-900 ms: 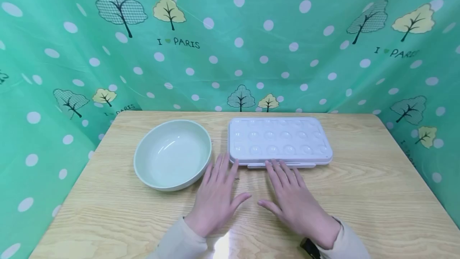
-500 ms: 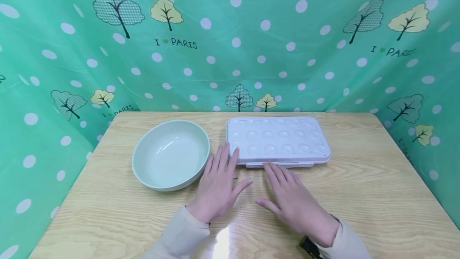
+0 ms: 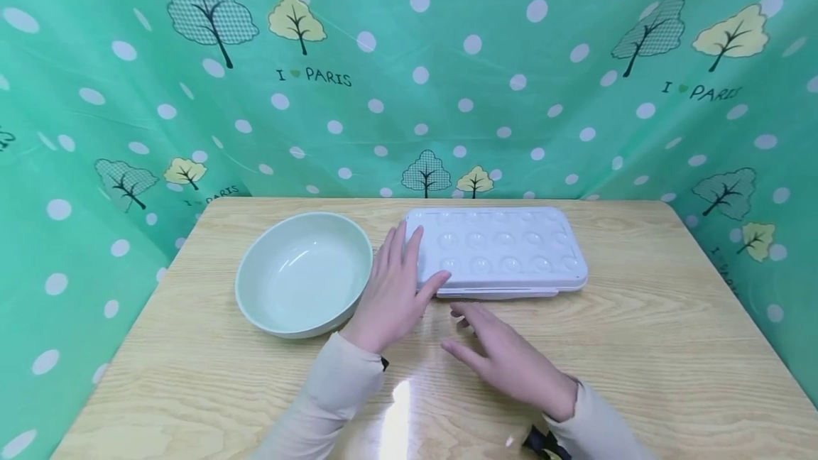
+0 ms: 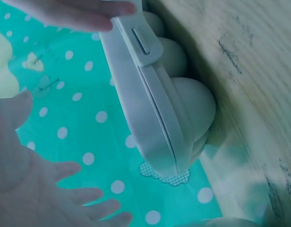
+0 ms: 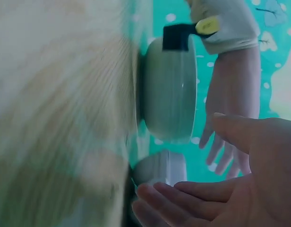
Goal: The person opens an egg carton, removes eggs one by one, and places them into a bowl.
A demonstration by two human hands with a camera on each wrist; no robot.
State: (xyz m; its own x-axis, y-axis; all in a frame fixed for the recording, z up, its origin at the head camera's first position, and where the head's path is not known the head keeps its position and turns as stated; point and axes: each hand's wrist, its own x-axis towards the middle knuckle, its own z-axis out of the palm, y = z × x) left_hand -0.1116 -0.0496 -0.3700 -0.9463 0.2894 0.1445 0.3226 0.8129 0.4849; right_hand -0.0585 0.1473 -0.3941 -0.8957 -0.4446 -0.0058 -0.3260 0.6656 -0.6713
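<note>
A white lidded egg box (image 3: 505, 250) with rows of round bumps lies on the table, its clip (image 4: 141, 41) along the front and cup-shaped bulges (image 4: 195, 104) underneath in the left wrist view. My left hand (image 3: 391, 293), fingers straight and thumb spread, overlaps the box's left end in the head view. In the left wrist view a gap shows between that hand (image 4: 65, 184) and the box. Just in front of the clip, my right hand (image 3: 511, 360) has relaxed, slightly bent fingers and holds nothing. To the left of my left hand stands a pale green bowl (image 3: 303, 279).
The wooden table (image 3: 639, 346) carries the box and bowl. A green dotted curtain (image 3: 447, 41) with printed trees hangs behind and at both sides. Black straps (image 3: 546, 442) show at my wrists. The bowl's rim comes close to my left hand.
My left hand has moved forward along the box's left end. The right hand has drawn back slightly toward me and left, its fingers bending more. Box and bowl stay in place.
</note>
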